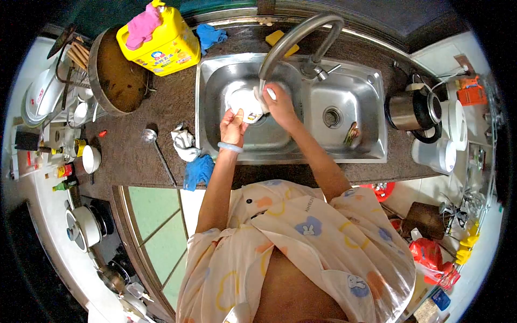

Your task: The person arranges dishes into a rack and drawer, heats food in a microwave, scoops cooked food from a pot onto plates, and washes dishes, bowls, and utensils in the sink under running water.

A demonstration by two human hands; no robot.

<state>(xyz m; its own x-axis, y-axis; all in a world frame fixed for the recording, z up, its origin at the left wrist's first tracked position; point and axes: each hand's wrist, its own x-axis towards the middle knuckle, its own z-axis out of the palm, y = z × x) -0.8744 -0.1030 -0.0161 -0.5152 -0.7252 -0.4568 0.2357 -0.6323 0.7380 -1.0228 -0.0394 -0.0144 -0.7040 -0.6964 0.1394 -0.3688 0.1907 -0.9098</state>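
Over the left basin of the steel sink, my left hand grips a white bowl with a small printed picture on its side. A pale bracelet circles that wrist. My right hand is closed at the bowl's right side, just under the spout of the tap. Something pale shows between its fingers and against the bowl, but I cannot make out what it is.
A yellow jug with a pink cloth on top stands behind left, beside a large pan. A ladle, striped cloth and blue cloth lie left. Food scraps lie in the right basin; a kettle stands right.
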